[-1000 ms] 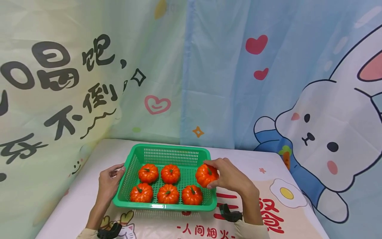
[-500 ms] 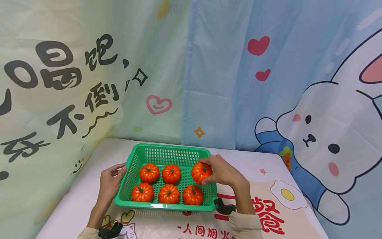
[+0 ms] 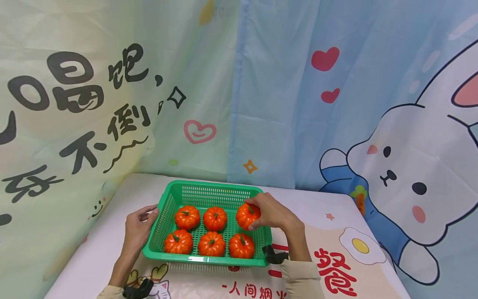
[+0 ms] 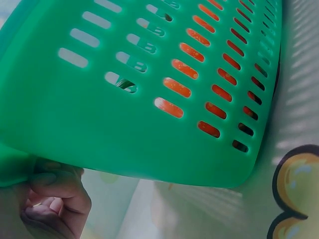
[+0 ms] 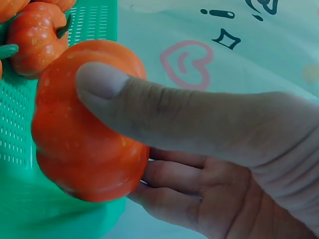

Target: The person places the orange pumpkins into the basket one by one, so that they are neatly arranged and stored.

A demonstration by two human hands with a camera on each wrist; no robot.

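A green slotted basket (image 3: pixel 220 189) sits on the table and holds several small orange pumpkins in two rows. My right hand (image 3: pixel 269 214) grips one orange pumpkin (image 3: pixel 246 216) at the back right spot of the basket; its thumb lies across the pumpkin (image 5: pixel 84 149) in the right wrist view. My left hand (image 3: pixel 139 226) holds the basket's left rim, thumb on top. In the left wrist view the basket wall (image 4: pixel 149 89) fills the frame, with curled fingers (image 4: pixel 50 199) under its edge.
A printed cloth covers the table (image 3: pixel 336 265), with a fried-egg picture (image 3: pixel 361 246) to the right. Cartoon curtains hang close behind the basket and along the left side. Black wrist straps (image 3: pixel 272 255) show at both cuffs.
My right hand has carried the pumpkin leftward and down from above the basket's right rim into the back right spot. The left hand has stayed on the rim.
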